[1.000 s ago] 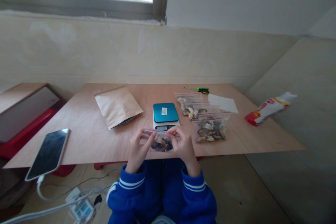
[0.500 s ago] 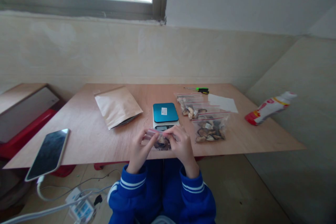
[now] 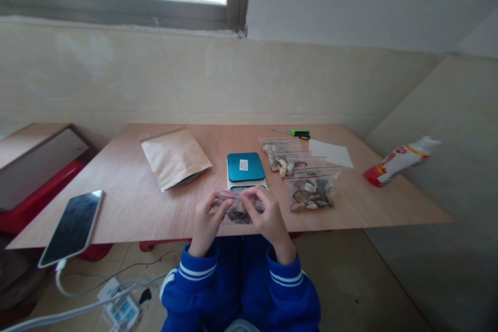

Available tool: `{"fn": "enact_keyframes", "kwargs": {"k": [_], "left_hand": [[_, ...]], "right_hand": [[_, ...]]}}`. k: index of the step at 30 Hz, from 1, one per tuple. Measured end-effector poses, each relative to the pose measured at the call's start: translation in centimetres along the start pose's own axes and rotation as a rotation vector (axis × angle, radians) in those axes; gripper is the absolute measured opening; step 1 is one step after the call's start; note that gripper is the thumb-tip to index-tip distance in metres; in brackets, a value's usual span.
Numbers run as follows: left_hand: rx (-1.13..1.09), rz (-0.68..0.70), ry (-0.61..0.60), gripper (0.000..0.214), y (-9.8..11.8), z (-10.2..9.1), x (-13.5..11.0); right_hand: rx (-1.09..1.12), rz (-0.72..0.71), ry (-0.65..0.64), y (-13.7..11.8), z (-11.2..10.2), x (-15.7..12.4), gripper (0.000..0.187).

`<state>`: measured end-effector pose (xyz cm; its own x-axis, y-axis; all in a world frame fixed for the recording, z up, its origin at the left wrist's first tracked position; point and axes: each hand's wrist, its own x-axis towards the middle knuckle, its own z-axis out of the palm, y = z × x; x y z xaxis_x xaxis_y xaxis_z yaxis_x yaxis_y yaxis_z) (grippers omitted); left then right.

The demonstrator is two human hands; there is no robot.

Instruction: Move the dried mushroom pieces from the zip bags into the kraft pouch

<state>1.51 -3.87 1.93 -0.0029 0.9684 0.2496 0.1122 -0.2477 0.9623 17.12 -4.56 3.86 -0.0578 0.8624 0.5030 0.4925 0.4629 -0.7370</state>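
A small clear zip bag (image 3: 238, 213) with dark and pale dried pieces, like mushrooms, hangs at the table's front edge. My left hand (image 3: 209, 216) pinches its red-striped top on the left, and my right hand (image 3: 265, 212) pinches it close by, thumbs near each other. Just behind is a kitchen scale (image 3: 246, 167) with a blue top and a white label; my hands and the bag partly cover its display. To the right lies a filled zip bag (image 3: 312, 194) of similar pieces, with more zip bags (image 3: 282, 158) behind it.
A brown paper pouch (image 3: 177, 160) lies left of the scale. A phone (image 3: 72, 225) on a cable overhangs the front left edge. At the back right are a screwdriver (image 3: 298, 133) and white paper (image 3: 332, 153). A red and white bottle (image 3: 400, 161) stands at the right.
My right hand's fingers have shifted slightly to the left along the top of the bag. Everything else on the table stays where it was.
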Motion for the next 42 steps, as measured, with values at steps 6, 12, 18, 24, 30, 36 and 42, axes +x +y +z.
{"fn": "enact_keyframes", "kwargs": {"k": [6,12,18,24,30,36,42], "left_hand": [[-0.080,-0.016,0.059,0.022,-0.1,0.0,0.2],[-0.114,-0.021,0.057,0.023,0.2,0.0,0.3],[-0.104,-0.013,0.053,0.022,0.4,0.0,0.1],[-0.117,-0.026,0.068,0.021,0.6,0.1,-0.1],[-0.089,-0.001,0.059,0.016,0.9,-0.2,-0.2],[-0.083,0.030,0.015,0.013,1.2,-0.1,0.0],[-0.072,-0.007,-0.073,0.017,1.4,-0.1,-0.1]], "right_hand": [[-0.044,-0.076,0.009,0.5,0.3,0.2,0.009],[-0.071,-0.138,0.170,0.5,0.4,0.4,0.018],[-0.089,-0.083,0.220,0.4,0.3,0.1,0.020],[0.078,0.007,0.064,0.1,-0.1,-0.1,0.008],[0.078,-0.012,0.024,-0.4,-0.1,-0.1,0.015],[0.032,-0.110,0.133,0.0,0.5,0.2,0.015],[-0.068,-0.170,0.167,-0.2,0.8,0.2,0.020]]}}
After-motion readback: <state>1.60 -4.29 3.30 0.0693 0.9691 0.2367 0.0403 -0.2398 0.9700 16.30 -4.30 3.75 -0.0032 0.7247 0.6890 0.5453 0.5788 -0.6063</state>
